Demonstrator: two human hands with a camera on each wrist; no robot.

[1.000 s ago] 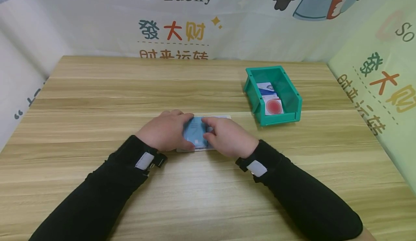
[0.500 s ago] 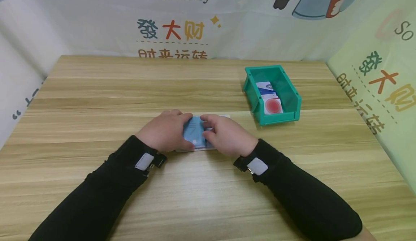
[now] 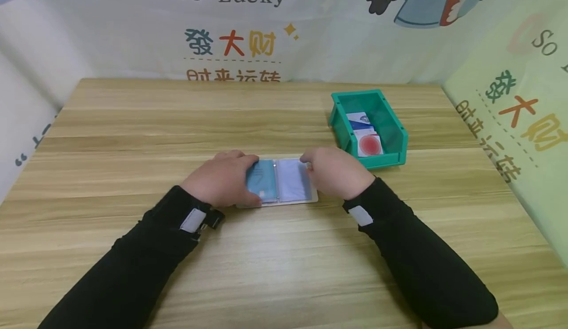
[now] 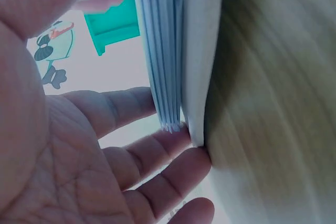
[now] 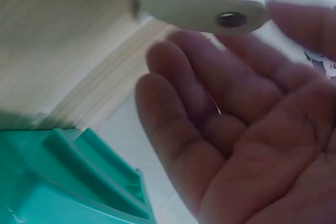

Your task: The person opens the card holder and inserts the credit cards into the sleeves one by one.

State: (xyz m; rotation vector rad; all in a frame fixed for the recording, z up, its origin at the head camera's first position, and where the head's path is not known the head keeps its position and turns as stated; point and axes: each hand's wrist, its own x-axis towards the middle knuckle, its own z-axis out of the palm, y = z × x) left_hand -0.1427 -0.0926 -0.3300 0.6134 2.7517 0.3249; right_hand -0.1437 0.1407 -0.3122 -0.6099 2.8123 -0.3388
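A small card holder (image 3: 294,183) with clear sleeve pages and a pale cover lies spread on the table, a blue card showing in its left half. My left hand (image 3: 222,178) grips that left half, thumb at the near edge and fingers at the far edge. In the left wrist view a stack of several sleeve pages (image 4: 164,51) stands beside the thick cover (image 4: 198,61). My right hand (image 3: 339,171) is at the right page's outer edge, its fingers curled and pinching there. The right wrist view shows a strap with a metal snap (image 5: 232,19) close to its fingertips.
A green bin (image 3: 390,136) stands at the back right, close behind my right hand, with several cards (image 3: 370,145) inside. The wooden table (image 3: 199,117) is backed by a printed cloth (image 3: 328,38). Black bands sit at both wrists over dark sleeves.
My right hand has moved right, from the middle of the card holder to its outer edge, exposing the right page and the centre fold. My left hand keeps its hold.
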